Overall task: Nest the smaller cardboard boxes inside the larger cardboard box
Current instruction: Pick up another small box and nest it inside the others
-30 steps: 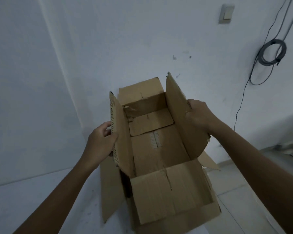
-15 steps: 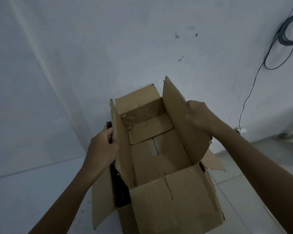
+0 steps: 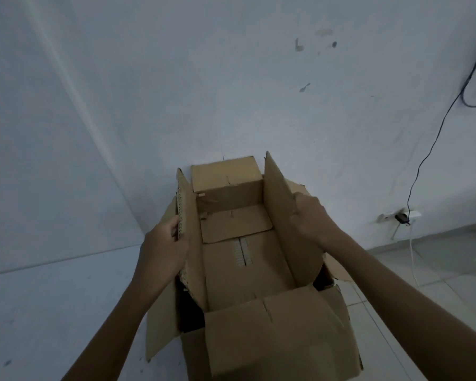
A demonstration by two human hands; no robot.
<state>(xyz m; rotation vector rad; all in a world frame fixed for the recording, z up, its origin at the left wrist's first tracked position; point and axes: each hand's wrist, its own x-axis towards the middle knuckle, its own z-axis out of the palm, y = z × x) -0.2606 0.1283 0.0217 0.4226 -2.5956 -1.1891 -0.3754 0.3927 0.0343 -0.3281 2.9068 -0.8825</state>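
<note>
An open smaller cardboard box point(image 3: 242, 273), its four flaps up, sits partly sunk inside a larger cardboard box point(image 3: 161, 325) on the floor. My left hand point(image 3: 164, 248) grips the smaller box's upright left flap from outside. My right hand point(image 3: 312, 218) holds its upright right flap near the top edge. The larger box's flaps splay out at the left and at the right point(image 3: 338, 270). Dark gaps show between the two boxes on both sides. The smaller box's inside holds nothing but its folded bottom flaps.
White walls meet in a corner behind the boxes. A black cable point(image 3: 434, 141) runs down the right wall to a socket with a plug point(image 3: 401, 217). Pale tiled floor point(image 3: 437, 284) spreads to the right, and bare floor lies to the left.
The smaller box has dropped lower into the larger one with both hands still on its side flaps. The camera has tilted downward.
</note>
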